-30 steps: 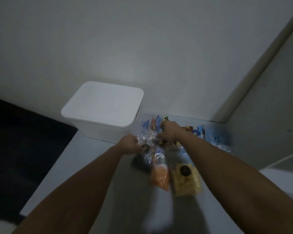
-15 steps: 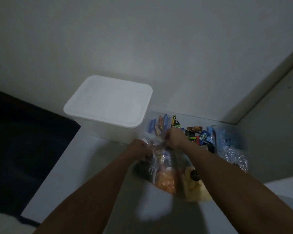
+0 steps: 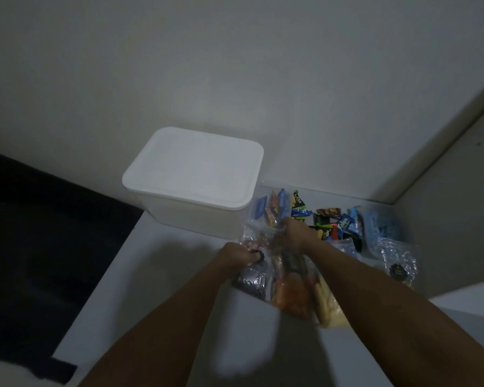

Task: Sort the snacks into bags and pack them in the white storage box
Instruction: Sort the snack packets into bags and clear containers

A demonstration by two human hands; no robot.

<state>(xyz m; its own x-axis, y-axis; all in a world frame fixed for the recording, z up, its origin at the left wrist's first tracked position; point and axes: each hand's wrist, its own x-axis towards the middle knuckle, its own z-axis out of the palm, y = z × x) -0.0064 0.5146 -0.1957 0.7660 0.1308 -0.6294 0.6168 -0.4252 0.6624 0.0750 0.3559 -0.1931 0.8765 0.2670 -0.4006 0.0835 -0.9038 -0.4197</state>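
The white storage box (image 3: pixel 196 177) stands at the back of the white table (image 3: pixel 157 275) with its lid on. Right in front of it, my left hand (image 3: pixel 239 254) and my right hand (image 3: pixel 296 234) both grip the top of a clear plastic bag (image 3: pixel 266 241). The bag holds orange snacks (image 3: pixel 292 294), pale yellow snacks (image 3: pixel 329 308) and a dark packet (image 3: pixel 250 280). Loose wrapped snacks (image 3: pixel 327 222) in blue, black and orange lie behind my right hand.
A second clear bag with a dark round label (image 3: pixel 397 263) lies at the right, next to a pale blue packet (image 3: pixel 380 224). Walls close the table off at the back and the right. A dark floor lies to the left of the table edge.
The view has shifted so the box and snacks sit further right. Both hands have kept their hold on the bag's top and drawn closer together; the bag has bunched up.
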